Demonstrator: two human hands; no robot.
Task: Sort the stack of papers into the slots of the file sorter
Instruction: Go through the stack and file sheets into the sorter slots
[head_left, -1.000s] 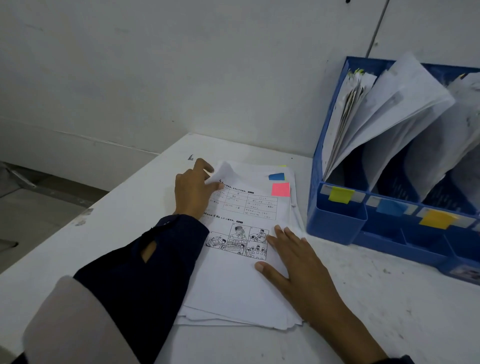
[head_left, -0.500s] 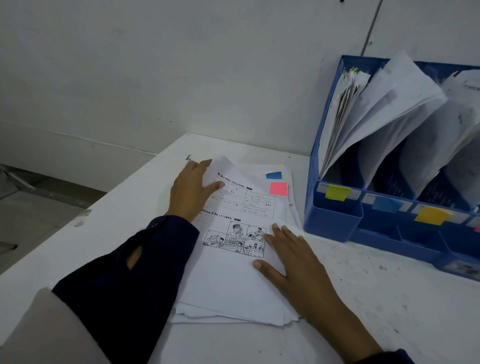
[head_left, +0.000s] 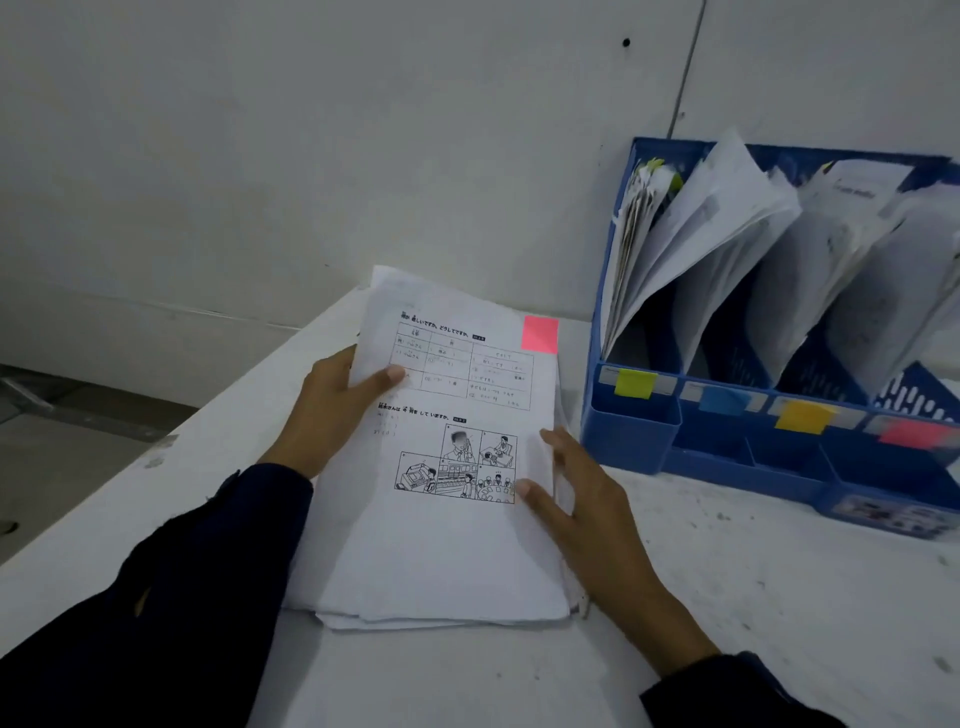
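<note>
A stack of white papers (head_left: 441, 582) lies on the white table (head_left: 753, 597). Its top sheet (head_left: 467, 395) carries printed tables, cartoon drawings and a pink sticky tag (head_left: 540, 334) at the upper right corner. My left hand (head_left: 332, 410) grips that sheet's left edge, thumb on top, lifting its far end off the stack. My right hand (head_left: 587, 514) rests with straight fingers on the stack's right edge. The blue file sorter (head_left: 639, 447) stands at the right, slots full of leaning papers (head_left: 727, 239), with yellow-green (head_left: 635, 383), blue (head_left: 723, 401), yellow (head_left: 804, 417) and pink (head_left: 917, 434) tags along the front.
A pale wall (head_left: 311, 130) rises directly behind the table and sorter. The table's left edge (head_left: 171, 441) drops to a grey floor. Small front compartments (head_left: 789, 462) run along the sorter's base.
My left hand has taken hold of the top sheet's left edge and raised its far end, hiding the blue tag beneath. My right hand has slid to the stack's right edge.
</note>
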